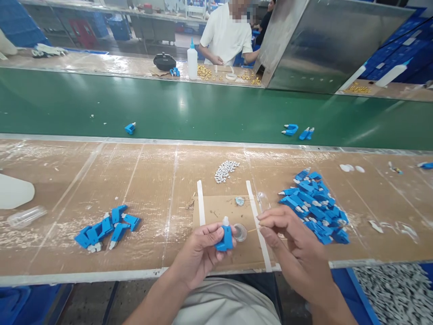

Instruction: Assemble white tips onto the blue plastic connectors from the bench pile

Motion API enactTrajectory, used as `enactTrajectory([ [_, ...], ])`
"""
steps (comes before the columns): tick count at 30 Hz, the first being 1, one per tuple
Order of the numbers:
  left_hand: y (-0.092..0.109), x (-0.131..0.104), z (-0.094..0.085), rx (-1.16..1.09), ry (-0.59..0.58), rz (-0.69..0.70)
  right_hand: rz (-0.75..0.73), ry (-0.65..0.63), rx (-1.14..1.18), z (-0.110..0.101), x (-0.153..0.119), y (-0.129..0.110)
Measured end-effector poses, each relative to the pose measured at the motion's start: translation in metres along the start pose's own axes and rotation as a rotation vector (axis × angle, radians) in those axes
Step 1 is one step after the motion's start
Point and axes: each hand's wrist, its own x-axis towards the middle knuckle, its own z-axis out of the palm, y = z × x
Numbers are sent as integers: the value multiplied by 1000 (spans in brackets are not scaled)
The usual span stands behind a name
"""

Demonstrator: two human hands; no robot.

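Blue piece (224, 240) sits in my left hand (200, 253), pinched between thumb and fingers, over the near part of the cardboard (221, 208). Its long axis runs away from me, with the white tip (225, 221) at the far end. My right hand (298, 250) is off to the right, its fingertips closed on a thin stick (252, 230). From that pinch, the piece lies to the left; the stick points nearly sideways toward it, roughly across its axis. The two stay apart, and in my view the round dish (240, 232) shows between them. Whether the stick's end touches the dish, I cannot tell.

The piece looks like matte plastic, boxy and smooth-sided; its tip is paler, narrow and rounded. The dish is clear and shallow, its contents greyish, and the stick looks like pale wood. Two white tape strips (259, 225) run along the sides of the dull brown cardboard. Beyond it, small pale bits (226, 171) lie in a loose, pebbly curve. A jumbled blue heap (316, 205) lies beyond my right hand; a smaller cluster (107, 228) lies well to my left.
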Motion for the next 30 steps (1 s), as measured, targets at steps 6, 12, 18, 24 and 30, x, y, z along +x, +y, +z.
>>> enactTrajectory([
  [6,2,3,-12,-68,38,57,92,-176,-74,10,2,26],
  [12,0,7,-29,-79,3,36,43,-72,-256,15,59,65],
  [18,-1,8,-39,-136,40,24,-127,-198,-315,41,127,94],
  [24,-2,11,-37,-161,35,-6,-152,-314,-322,53,141,98],
  [30,-2,10,-38,-146,37,-24,-82,-364,-273,48,149,86],
])
